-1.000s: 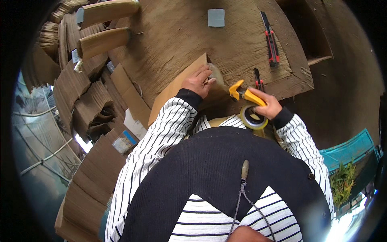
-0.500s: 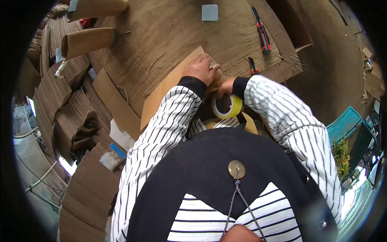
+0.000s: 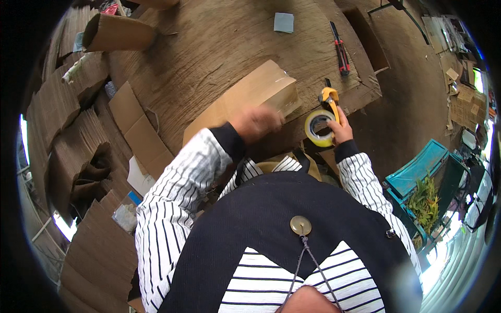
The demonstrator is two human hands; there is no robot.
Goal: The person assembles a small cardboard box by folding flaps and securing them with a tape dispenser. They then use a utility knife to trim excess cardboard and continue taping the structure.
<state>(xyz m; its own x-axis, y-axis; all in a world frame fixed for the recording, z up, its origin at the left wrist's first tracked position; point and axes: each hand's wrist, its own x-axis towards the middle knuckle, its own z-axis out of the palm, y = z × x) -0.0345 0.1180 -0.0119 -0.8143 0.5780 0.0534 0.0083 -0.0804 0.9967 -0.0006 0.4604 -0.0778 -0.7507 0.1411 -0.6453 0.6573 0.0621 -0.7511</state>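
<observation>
Taping the cardboard box (image 3: pixel 245 99) on the counter (image 3: pixel 219 41) — right hand (image 3: pixel 342 130) clenched on the tape dispenser (image 3: pixel 322 122), left hand (image 3: pixel 258 122) blurred, its fingers' state unclear — next, pressing the tape flat.

Yellow tape dispenser (image 3: pixel 324 112); brown cardboard (image 3: pixel 245 96); red-black cutter (image 3: pixel 340 49).

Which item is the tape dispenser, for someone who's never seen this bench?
Start at the wooden worktable and go to its near right edge, beside the flat cardboard box. The tape dispenser is in the right hand: the only yellow ring-shaped roll here, with an orange-yellow handle.
</observation>
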